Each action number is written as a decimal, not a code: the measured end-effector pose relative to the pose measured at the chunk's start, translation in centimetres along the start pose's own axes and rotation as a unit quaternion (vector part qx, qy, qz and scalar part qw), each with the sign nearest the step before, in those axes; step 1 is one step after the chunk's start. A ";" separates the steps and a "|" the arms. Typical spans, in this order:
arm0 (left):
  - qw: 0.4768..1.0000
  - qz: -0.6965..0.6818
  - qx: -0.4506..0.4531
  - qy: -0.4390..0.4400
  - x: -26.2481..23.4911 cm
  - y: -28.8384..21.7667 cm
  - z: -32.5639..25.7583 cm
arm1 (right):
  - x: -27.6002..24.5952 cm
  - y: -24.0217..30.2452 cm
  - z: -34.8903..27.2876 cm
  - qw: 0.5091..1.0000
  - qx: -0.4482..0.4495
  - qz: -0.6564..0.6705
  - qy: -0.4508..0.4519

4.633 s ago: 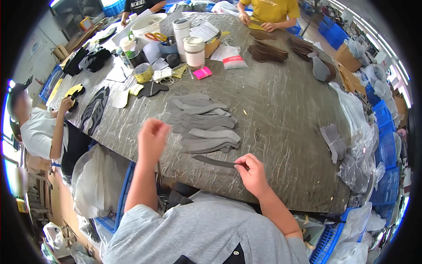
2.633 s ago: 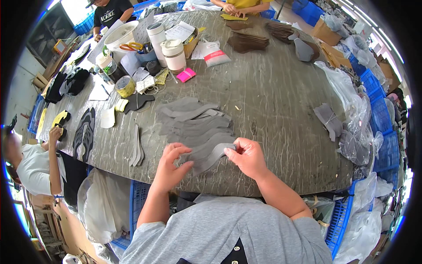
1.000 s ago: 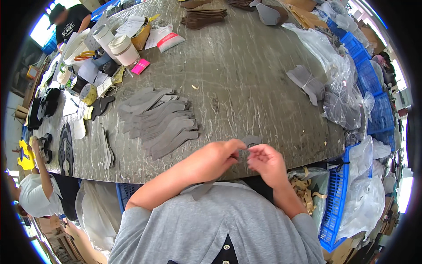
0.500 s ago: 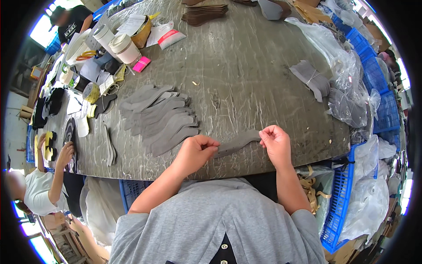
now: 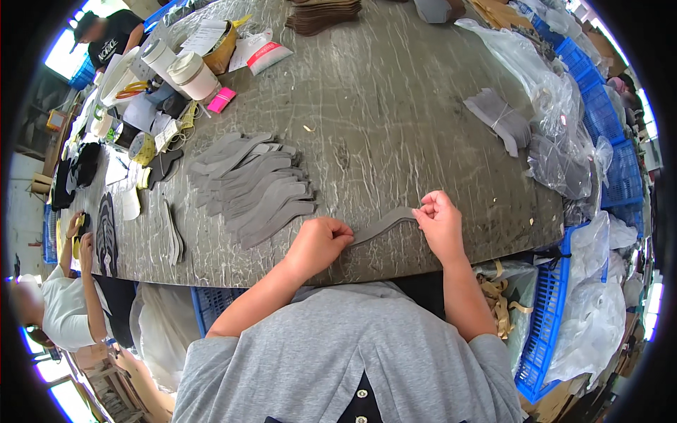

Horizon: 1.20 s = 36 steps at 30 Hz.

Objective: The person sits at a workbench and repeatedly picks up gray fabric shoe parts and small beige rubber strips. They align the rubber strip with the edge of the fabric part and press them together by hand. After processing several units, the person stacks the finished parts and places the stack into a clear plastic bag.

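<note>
Left hand (image 5: pixel 319 243), right hand (image 5: pixel 441 222) pinch opposite ends of grey strip (image 5: pixel 384 224); long axis spans between fingers; pile (image 5: pixel 257 187) beyond left fingers.

The left hand (image 5: pixel 321 243) covers one end of the grey strip (image 5: pixel 384 224) and the right hand (image 5: pixel 441 224) hides the other, while the stacked grey pieces (image 5: pixel 250 189) overlap so their number cannot be told, and the clear bags (image 5: pixel 564 141) blur their contents.
</note>
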<state>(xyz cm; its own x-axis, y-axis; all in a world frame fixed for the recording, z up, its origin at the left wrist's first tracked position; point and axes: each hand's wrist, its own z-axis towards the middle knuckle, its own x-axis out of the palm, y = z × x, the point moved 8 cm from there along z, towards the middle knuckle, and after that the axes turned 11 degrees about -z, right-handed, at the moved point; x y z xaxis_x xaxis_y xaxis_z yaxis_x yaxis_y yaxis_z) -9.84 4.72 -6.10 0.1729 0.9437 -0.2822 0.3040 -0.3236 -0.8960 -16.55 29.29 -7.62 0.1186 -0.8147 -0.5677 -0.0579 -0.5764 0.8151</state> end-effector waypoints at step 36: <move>0.993 0.096 0.040 0.056 0.2 -0.4 0.8 | -0.2 0.8 -0.4 0.997 -0.025 -0.060 -0.031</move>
<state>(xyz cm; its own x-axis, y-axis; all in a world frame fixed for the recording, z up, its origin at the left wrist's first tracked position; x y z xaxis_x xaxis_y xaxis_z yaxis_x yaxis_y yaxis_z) -10.71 5.07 -6.05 0.3256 0.8494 -0.4153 0.1797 -0.4868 -0.8548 -16.21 29.01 -6.83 0.0591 -0.7437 -0.6659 0.0026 -0.6669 0.7451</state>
